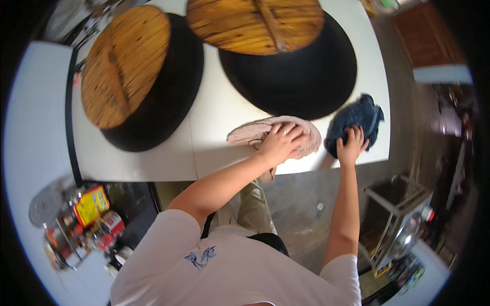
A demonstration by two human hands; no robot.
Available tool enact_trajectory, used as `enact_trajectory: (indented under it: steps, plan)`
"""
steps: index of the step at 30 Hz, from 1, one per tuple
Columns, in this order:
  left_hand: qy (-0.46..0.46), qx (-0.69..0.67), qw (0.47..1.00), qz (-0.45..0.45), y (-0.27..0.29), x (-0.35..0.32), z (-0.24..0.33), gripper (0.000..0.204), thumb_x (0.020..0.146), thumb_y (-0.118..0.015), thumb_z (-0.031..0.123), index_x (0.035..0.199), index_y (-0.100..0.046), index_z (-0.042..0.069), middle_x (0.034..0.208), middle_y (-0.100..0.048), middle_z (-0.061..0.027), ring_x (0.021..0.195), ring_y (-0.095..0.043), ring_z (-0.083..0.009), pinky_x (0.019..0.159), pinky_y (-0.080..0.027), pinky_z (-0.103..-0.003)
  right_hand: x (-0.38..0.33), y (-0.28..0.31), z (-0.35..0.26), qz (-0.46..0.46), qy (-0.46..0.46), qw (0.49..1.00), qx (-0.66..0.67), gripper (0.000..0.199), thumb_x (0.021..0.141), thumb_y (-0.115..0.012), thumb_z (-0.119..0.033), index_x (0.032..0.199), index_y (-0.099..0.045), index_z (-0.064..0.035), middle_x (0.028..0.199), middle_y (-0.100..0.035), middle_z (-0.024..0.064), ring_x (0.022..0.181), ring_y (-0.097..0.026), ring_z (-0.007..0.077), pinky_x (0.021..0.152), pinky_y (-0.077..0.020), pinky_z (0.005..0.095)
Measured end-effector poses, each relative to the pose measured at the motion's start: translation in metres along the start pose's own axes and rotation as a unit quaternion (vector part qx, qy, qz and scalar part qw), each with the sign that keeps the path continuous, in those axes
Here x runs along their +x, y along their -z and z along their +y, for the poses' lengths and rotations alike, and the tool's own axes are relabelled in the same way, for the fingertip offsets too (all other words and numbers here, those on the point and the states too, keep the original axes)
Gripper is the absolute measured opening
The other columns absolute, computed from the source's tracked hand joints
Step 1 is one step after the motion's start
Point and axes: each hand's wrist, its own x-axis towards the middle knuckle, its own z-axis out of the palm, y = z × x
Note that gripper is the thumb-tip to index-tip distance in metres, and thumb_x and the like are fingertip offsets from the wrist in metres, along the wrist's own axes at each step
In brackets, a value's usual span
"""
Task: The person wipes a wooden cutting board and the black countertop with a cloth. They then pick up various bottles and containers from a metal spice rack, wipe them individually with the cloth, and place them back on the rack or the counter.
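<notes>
My left hand (282, 141) lies flat, fingers spread, on a pale pink cloth (251, 133) at the front edge of the white counter (214, 112). My right hand (351, 144) presses on a crumpled dark blue cloth (360, 118) near the counter's right corner. The two cloths lie close side by side, with a narrow gap between them.
Two big black woks sit on the counter, the left wok (168, 86) and the right wok (301, 71), each partly covered by a round wooden lid (122, 64) (255, 23). Jars and tins (89, 219) crowd a shelf at lower left. A metal rack (398, 224) stands at lower right.
</notes>
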Motion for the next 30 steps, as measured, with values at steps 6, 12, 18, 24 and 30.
enact_trajectory:
  steps: [6,12,18,24,30]
  plan:
    - [0.119,0.056,0.991,0.025,0.036,-0.131,-0.029,0.049,0.081,-0.063,0.020,0.130,-0.060,0.024,0.129,-0.055,0.0003,0.121,-0.050,-0.0227,0.101,-0.038,-0.042,-0.052,0.029,-0.073,0.011,0.140,0.980,0.139,0.039,0.078,-0.061,-0.016,0.116,-0.060,-0.0076,0.134,-0.051,0.0159,0.130,-0.043,0.0353,0.114,-0.0195,0.0494]
    - [0.355,0.158,0.917,0.088,0.092,-0.300,-0.095,0.064,0.064,-0.076,0.033,0.127,-0.061,0.030,0.131,-0.056,0.0043,0.123,-0.050,-0.0256,0.101,-0.039,-0.051,-0.107,0.029,-0.176,-0.082,0.228,0.918,0.315,0.023,0.076,-0.058,-0.004,0.098,-0.063,-0.0053,0.117,-0.059,0.0142,0.118,-0.051,0.0337,0.106,-0.0320,0.0474]
    - [0.600,0.229,0.734,0.220,0.111,-0.485,-0.049,0.054,0.073,-0.066,0.016,0.127,-0.062,0.023,0.124,-0.058,-0.0021,0.119,-0.053,-0.0277,0.093,-0.047,-0.042,-0.137,0.038,-0.256,-0.170,0.376,0.847,0.334,0.022,0.072,-0.058,-0.001,0.093,-0.064,-0.0048,0.118,-0.058,0.0119,0.115,-0.049,0.0331,0.104,-0.0324,0.0467]
    - [0.666,0.225,0.672,0.233,0.073,-0.595,0.098,0.051,0.077,-0.062,0.012,0.127,-0.062,0.021,0.128,-0.056,-0.0032,0.121,-0.051,-0.0264,0.100,-0.045,-0.044,-0.212,0.042,-0.341,-0.247,0.485,0.765,0.346,0.027,0.069,-0.058,0.006,0.093,-0.065,-0.0067,0.112,-0.062,0.0118,0.110,-0.053,0.0327,0.100,-0.0355,0.0453]
    - [0.815,0.187,0.524,0.163,0.077,-0.744,0.181,0.051,0.081,-0.059,0.009,0.130,-0.059,0.023,0.135,-0.052,-0.0027,0.123,-0.050,-0.0275,0.101,-0.043,-0.043,-0.314,0.071,-0.428,-0.259,0.586,0.681,0.355,0.024,0.070,-0.058,0.005,0.090,-0.064,-0.0079,0.100,-0.065,0.0105,0.100,-0.058,0.0322,0.092,-0.0413,0.0417]
